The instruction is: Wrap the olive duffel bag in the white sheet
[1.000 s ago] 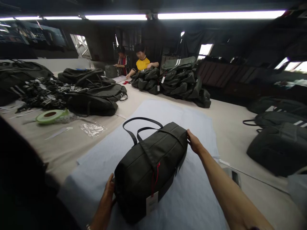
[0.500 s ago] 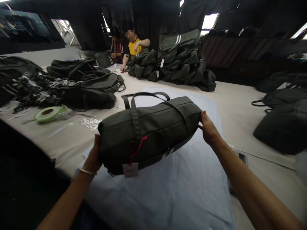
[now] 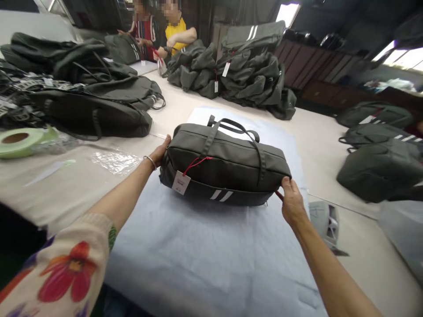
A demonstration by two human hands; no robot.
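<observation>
The 2 hands — left hand [image 3: 161,152] and right hand [image 3: 291,204] — clasp opposite ends of the dark duffel bag [image 3: 224,165], steadying it lengthwise on the pale sheet [image 3: 211,255], handles up.

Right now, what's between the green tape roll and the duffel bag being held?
In the head view, a crumpled clear plastic wrapper lies on the table between the tape roll and the duffel bag, beside the left hand.

Dark olive bag [image 3: 228,169] with two white stripes, red cord, white tag [image 3: 180,182], on pale blue sheet [image 3: 214,255].
</observation>
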